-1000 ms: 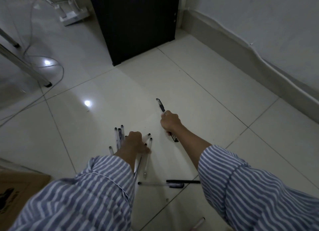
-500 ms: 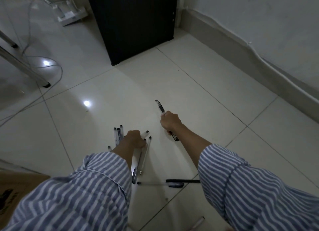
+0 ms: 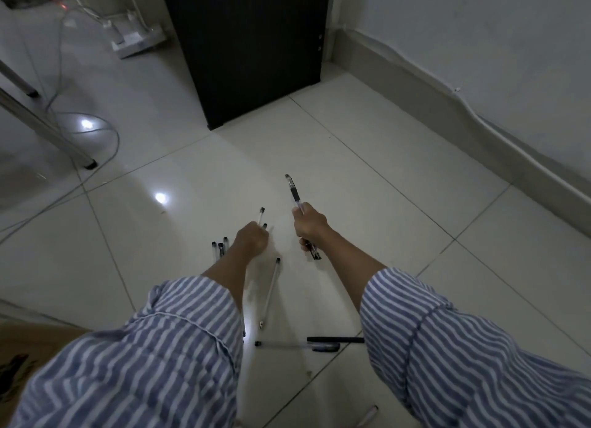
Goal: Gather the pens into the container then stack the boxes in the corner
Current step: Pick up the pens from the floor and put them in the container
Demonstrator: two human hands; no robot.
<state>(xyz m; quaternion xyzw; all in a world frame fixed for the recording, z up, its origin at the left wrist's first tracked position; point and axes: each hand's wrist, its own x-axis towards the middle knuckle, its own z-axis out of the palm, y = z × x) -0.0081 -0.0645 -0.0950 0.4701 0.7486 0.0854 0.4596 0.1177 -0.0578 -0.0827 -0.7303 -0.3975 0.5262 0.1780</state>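
Observation:
Pens lie scattered on the white tiled floor. My right hand [image 3: 309, 225] is closed around a black-grip pen [image 3: 293, 191] that points away from me; its other end sticks out below the fist. My left hand [image 3: 251, 239] is closed on a clear pen [image 3: 261, 216] whose black cap pokes up past the knuckles. Several capped pens [image 3: 220, 248] lie just left of that hand. One clear pen [image 3: 270, 291] lies alone between my forearms. Two more pens, one clear [image 3: 295, 345] and one black [image 3: 335, 339], lie crosswise near my right sleeve.
A black cabinet [image 3: 252, 50] stands ahead against the wall. Cables [image 3: 108, 133] and a white power strip [image 3: 137, 39] lie at the far left, beside metal furniture legs [image 3: 48, 130]. A cardboard box corner [image 3: 19, 363] shows at the lower left. Another pen end [image 3: 367, 416] peeks at the bottom edge.
My left hand has lifted off the pile and moved forward, closing on a clear pen. One clear pen is left behind between my arms. My right hand keeps its pen.

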